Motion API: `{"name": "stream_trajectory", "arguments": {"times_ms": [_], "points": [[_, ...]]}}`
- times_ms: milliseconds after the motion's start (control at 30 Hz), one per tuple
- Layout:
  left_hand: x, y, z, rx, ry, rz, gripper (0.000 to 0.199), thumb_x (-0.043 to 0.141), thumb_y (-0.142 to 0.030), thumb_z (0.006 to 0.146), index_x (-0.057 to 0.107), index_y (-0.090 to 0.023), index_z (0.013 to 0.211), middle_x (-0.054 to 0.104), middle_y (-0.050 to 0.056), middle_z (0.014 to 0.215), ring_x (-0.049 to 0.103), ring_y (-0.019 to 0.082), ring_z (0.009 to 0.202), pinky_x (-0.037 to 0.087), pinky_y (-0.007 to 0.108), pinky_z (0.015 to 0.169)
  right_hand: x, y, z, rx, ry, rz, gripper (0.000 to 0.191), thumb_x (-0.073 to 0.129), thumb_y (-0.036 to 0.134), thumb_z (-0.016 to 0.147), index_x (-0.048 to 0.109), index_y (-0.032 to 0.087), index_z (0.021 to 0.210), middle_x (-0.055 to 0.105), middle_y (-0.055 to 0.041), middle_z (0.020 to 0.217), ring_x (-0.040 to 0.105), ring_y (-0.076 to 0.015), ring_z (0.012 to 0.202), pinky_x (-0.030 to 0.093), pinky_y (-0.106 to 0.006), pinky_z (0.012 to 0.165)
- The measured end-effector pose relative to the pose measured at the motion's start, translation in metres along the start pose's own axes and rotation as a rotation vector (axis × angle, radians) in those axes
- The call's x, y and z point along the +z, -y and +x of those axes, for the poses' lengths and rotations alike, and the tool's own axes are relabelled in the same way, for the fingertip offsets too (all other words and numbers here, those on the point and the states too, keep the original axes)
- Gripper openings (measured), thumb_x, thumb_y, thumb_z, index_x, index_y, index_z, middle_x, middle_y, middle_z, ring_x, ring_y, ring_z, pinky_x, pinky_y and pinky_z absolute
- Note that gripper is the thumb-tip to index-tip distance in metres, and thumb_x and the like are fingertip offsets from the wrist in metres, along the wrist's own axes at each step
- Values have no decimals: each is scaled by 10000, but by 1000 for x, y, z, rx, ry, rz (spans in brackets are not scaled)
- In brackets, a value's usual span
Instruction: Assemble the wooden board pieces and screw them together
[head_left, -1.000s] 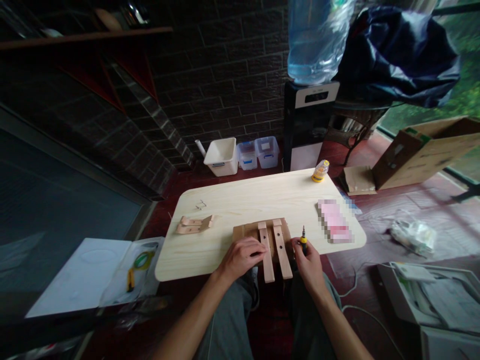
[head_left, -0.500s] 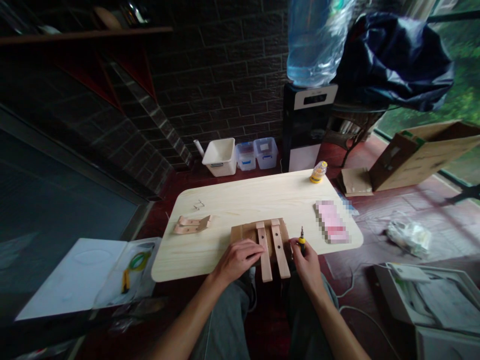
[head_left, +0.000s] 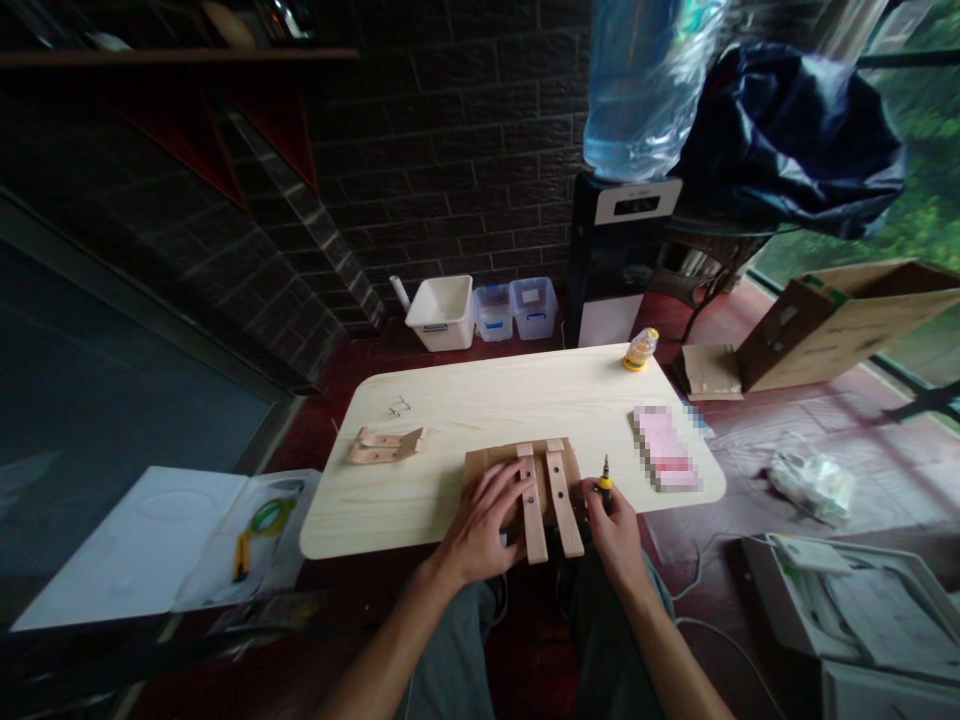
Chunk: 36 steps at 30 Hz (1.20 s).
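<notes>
My left hand (head_left: 484,525) lies over the left part of a cardboard piece (head_left: 480,462), fingers stretched out. Its fingertips touch the left edge of a wooden strip (head_left: 533,520) that has two holes and a small block at its far end. Beside that strip lies a similar wooden strip (head_left: 566,515), roughly parallel. Both rest on the cardboard, their near ends reaching past the table edge. My right hand (head_left: 619,535) is closed around a yellow and black screwdriver (head_left: 604,484), tip pointing up, next to the cardboard's right edge.
On the pale table (head_left: 465,400) are a joined wooden piece (head_left: 386,446), small metal screws (head_left: 400,408), a clear and yellow container (head_left: 640,350) and a blurred pink item (head_left: 665,447). An open white case (head_left: 135,550) sits left; a cardboard box (head_left: 810,330) stands right.
My left hand has slid forward along the left strip and its fingers have spread. My right hand keeps the screwdriver upright in nearly the same place. The view has shifted slightly.
</notes>
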<state>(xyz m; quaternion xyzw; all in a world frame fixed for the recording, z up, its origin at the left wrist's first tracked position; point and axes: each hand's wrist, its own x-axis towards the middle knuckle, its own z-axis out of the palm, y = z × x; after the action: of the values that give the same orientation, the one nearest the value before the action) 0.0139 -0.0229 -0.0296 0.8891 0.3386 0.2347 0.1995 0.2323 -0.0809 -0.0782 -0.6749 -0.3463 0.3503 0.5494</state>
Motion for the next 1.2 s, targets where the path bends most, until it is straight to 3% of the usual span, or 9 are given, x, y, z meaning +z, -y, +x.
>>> {"name": "stream_trajectory", "arguments": {"times_ms": [167, 400, 700, 1067, 1200], "points": [[13, 7, -5, -42, -15, 75, 652, 770, -243, 795, 579, -315, 1414, 450, 62, 1584, 451, 322, 1419, 441, 541, 1169, 1, -5, 1, 11, 3, -27, 504, 555, 643, 882, 696, 158, 882, 654, -32, 765, 550, -204, 738, 446, -322, 690], [17, 15, -7, 9, -67, 95, 527, 695, -245, 888, 606, -364, 1394, 493, 41, 1560, 496, 286, 1405, 475, 516, 1158, 1, -4, 0, 0, -1, -53, 488, 547, 635, 891, 677, 167, 846, 619, -15, 737, 515, -184, 695, 430, -302, 650], [15, 17, -8, 74, -57, 88, 529, 656, -201, 914, 581, -351, 1417, 463, 44, 1584, 458, 279, 1447, 460, 538, 1182, 0, -4, 0, -17, 22, -62, 476, 521, 618, 909, 668, 169, 851, 608, -15, 720, 504, -181, 673, 415, -289, 617], [15, 18, -9, 39, -44, 57, 532, 656, -197, 906, 587, -360, 1408, 461, 26, 1586, 466, 270, 1436, 445, 525, 1194, 2, -2, -1, -4, 34, -64, 437, 535, 597, 916, 633, 184, 814, 590, -7, 711, 519, -186, 697, 417, -291, 628], [10, 13, -10, 14, 5, 33, 652, 702, -203, 849, 528, -342, 1462, 420, 38, 1611, 434, 294, 1456, 430, 539, 1200, 3, -5, 0, -6, 28, -55, 458, 534, 620, 912, 637, 183, 817, 606, -12, 721, 531, -192, 707, 428, -297, 640]]}}
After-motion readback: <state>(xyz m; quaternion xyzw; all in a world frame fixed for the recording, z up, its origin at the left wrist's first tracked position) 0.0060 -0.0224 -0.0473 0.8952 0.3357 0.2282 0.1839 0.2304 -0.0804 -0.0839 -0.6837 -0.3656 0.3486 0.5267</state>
